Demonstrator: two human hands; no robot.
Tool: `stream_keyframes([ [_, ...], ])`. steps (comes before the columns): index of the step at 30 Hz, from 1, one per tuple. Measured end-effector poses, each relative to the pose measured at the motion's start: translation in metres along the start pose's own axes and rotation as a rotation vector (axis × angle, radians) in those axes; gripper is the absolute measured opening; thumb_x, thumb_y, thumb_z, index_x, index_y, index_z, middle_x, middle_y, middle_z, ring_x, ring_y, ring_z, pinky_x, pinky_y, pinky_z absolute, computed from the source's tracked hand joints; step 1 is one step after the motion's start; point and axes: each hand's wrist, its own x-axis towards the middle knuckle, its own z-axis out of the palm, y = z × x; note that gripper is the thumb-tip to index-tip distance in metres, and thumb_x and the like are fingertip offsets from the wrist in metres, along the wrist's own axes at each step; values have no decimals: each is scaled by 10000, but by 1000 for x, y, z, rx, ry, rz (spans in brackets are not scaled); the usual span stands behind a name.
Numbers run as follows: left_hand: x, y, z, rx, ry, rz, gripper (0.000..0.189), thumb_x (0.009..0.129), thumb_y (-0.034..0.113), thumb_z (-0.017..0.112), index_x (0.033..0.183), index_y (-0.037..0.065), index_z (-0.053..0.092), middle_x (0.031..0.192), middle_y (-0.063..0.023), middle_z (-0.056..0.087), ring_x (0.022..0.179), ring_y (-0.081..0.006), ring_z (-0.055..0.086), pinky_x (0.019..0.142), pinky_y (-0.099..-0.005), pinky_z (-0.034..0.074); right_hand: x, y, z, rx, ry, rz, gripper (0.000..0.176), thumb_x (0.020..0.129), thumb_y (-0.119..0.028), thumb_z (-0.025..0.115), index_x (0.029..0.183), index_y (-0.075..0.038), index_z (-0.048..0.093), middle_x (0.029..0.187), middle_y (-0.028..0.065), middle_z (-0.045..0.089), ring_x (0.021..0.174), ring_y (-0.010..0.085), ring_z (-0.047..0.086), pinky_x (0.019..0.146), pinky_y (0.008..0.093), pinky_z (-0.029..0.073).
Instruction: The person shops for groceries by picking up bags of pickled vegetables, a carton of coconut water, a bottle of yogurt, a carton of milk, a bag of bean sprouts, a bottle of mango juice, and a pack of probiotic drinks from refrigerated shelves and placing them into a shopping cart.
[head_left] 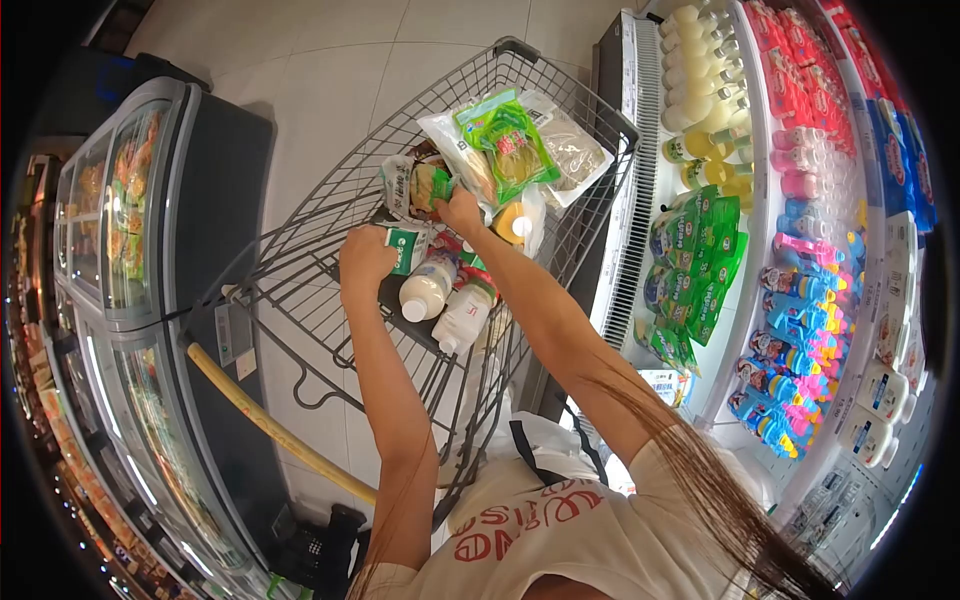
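A wire shopping cart (330, 205) stands in front of me with groceries in it. My left hand (366, 258) is closed at the edge of a small green-and-white package (408, 248). Over the cart, my right hand (461, 213) is closed on the lower edge of a printed food packet (428, 187) with a green and yellow front; its fingertips are partly hidden. Below my hands lie a white-capped bottle (428, 288) and a white bottle-like pack (466, 315). Farther in are a green food bag (508, 150), a clear bag of brownish food (570, 150) and an orange-labelled container (513, 228).
A refrigerated shelf (755, 200) on the right holds drink bottles (700, 70) and green multipacks (700, 265). On the left stands a glass-fronted display case (110, 200) with a yellow bumper rail (270, 420). Tiled floor (320, 110) shows past the cart.
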Motion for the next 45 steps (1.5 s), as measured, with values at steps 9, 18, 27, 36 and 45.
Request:
stream_keyframes([
  [9,-25,-8,-25,-133,83,1,167,703,105,621,818,-11,655,676,-171,612,640,-313,590,634,-390,451,-42,10,-5,-50,-442,-111,555,695,-158,653,1191,36,495,1035,301,606,961,440,601,849,451,487],
  [18,-63,15,-84,-397,16,167,152,771,111,644,802,-36,621,605,-85,544,552,-176,475,555,-333,393,-122,-68,-108,-45,-186,-578,1071,527,-312,862,1400,-74,288,1471,210,264,1304,487,284,1069,512,286],
  [27,-101,86,-154,-652,-107,275,221,900,221,575,781,36,555,708,15,537,643,-61,488,569,-214,410,-200,-126,-221,119,-192,-451,778,576,-308,777,1200,29,458,1072,218,600,979,331,602,878,404,446],
  [36,-138,149,-49,-1349,-536,665,983,755,609,666,1429,36,238,1309,-139,440,1194,-246,462,964,-357,402,-307,-96,-275,953,-138,-225,702,736,-338,714,1263,30,432,1140,126,567,1052,175,546,898,309,433],
  [45,-245,195,45,-1544,-1148,545,834,764,508,718,1318,-27,399,1211,-111,572,1061,-191,593,878,-328,497,-436,-37,-304,1766,168,-120,549,916,-373,514,1307,9,464,1206,178,595,1018,234,641,868,331,535],
])
